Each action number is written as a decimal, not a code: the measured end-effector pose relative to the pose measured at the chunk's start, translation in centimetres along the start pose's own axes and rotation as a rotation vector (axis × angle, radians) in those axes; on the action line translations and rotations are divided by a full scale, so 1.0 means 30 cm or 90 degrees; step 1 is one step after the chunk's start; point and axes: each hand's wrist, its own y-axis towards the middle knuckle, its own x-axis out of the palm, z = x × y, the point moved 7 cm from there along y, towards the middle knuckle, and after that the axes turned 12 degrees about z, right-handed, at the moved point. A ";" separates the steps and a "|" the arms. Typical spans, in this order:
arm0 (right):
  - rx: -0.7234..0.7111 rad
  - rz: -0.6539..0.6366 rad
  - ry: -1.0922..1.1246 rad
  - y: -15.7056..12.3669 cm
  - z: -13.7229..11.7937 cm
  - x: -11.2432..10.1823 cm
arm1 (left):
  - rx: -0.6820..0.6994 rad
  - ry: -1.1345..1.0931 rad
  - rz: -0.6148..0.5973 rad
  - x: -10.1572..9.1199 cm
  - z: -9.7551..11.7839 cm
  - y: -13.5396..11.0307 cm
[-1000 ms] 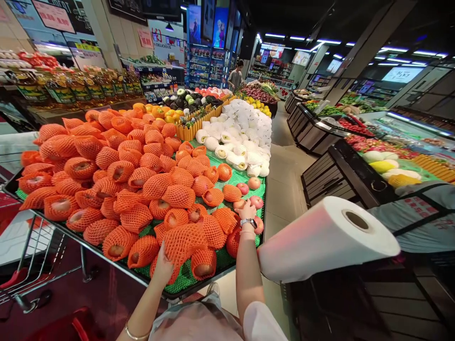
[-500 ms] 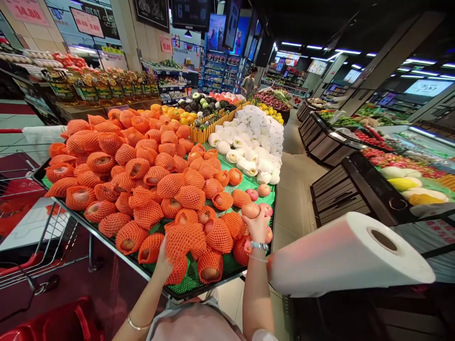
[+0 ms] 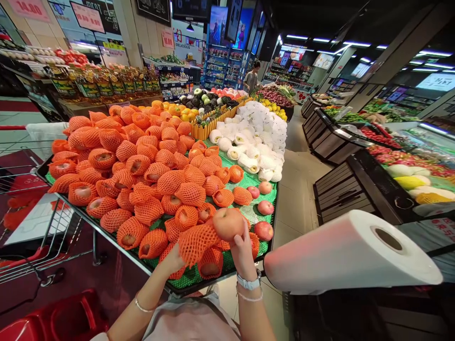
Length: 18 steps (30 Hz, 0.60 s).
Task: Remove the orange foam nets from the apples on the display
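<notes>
My right hand (image 3: 243, 248) grips a bare pinkish apple (image 3: 227, 224) from its right side, above the front of the fruit stand. An orange foam net (image 3: 197, 242) is in my left hand (image 3: 177, 259), whose fingers are mostly hidden behind the mesh. The net's right end meets the apple's left side; whether the apple is partly inside it I cannot tell. Below and to the left lie many apples in orange foam nets (image 3: 190, 194). Several bare apples, one of them a red apple (image 3: 263, 230), rest on the green mesh mat (image 3: 254, 214) along the right edge.
A large plastic bag roll (image 3: 327, 255) juts in at my right. White-netted fruit (image 3: 245, 147) lies farther back. A shopping cart (image 3: 60, 237) stands at left, with a red plastic object (image 3: 67, 315) in the lower left corner. A person (image 3: 251, 78) stands far down the aisle.
My right hand has drawn the apple from the stand's right edge towards me and left, up against the net. My left hand has shifted slightly right with the net.
</notes>
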 end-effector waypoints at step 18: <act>-0.017 -0.230 -0.132 0.005 0.021 0.018 | 0.086 0.143 -0.118 0.051 0.180 0.004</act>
